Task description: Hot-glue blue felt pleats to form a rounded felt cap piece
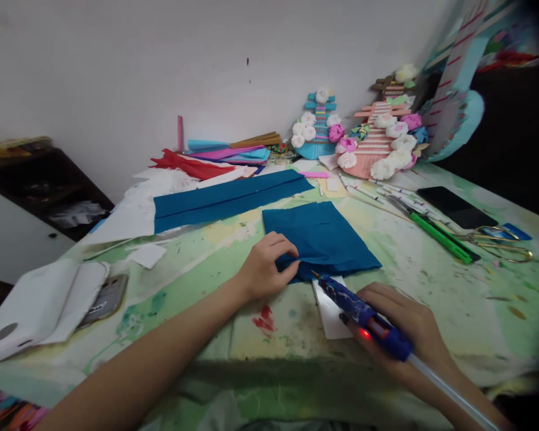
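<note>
Here's the big paint-stained table (197, 263), and lying toward its back, a long blue strip (224, 203). Nearer the person sits the squarish blue sheet (327, 230), its near edge rumpled. In comes the blue glue gun (357, 308), slanting from the right, pale stick trailing behind. The right hand (399, 317) is wrapped around its body; the left hand (269, 263) pinches the sheet's near edge, thumb and fingers almost together. Smaller now: a white card (335, 317) under the gun, then the nozzle (315, 274), right by the sheet's edge.

Careful here! That tip may be hot, and a slip could catch the left fingers. A stray drip could mark the blue; a slack pinch could let the rumple shift.

The right fingertips are mostly hidden, the gun covers part of the card, and I can't tell whether any glue shows.
</note>
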The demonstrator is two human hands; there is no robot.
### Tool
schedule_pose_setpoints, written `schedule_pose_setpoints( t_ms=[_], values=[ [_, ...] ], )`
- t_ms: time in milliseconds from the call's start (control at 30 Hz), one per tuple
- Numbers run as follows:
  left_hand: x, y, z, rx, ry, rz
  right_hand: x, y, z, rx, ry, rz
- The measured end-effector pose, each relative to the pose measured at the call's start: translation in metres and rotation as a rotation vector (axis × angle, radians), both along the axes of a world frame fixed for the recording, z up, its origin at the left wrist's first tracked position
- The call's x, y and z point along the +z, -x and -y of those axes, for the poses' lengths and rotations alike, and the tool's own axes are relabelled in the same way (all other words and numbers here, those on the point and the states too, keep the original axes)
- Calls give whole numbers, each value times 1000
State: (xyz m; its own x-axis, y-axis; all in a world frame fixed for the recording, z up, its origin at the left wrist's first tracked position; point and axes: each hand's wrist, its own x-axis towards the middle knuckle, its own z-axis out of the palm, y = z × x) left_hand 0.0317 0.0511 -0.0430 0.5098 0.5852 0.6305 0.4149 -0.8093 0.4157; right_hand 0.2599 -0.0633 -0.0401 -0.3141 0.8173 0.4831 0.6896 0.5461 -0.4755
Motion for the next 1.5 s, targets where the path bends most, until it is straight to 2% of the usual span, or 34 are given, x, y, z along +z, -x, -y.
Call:
schedule_pose_setpoints(
  t_ms=[233, 367, 833, 1133, 1500],
  values=[
    [8, 5, 2, -21, -51, 16, 3, 18, -14, -32, 27, 214],
    [8, 7, 1, -60, -6, 23, 3, 23, -18, -59, 64, 248],
    [9, 10, -5, -96, 168, 87, 6, 42, -33, -79, 6, 403],
    [7, 11, -6, -97, 180, 94, 5, 35, -29, -134, 91, 491],
    [9, 10, -5, -87, 191, 91, 8, 19, -17, -156, 63, 509]
  ],
)
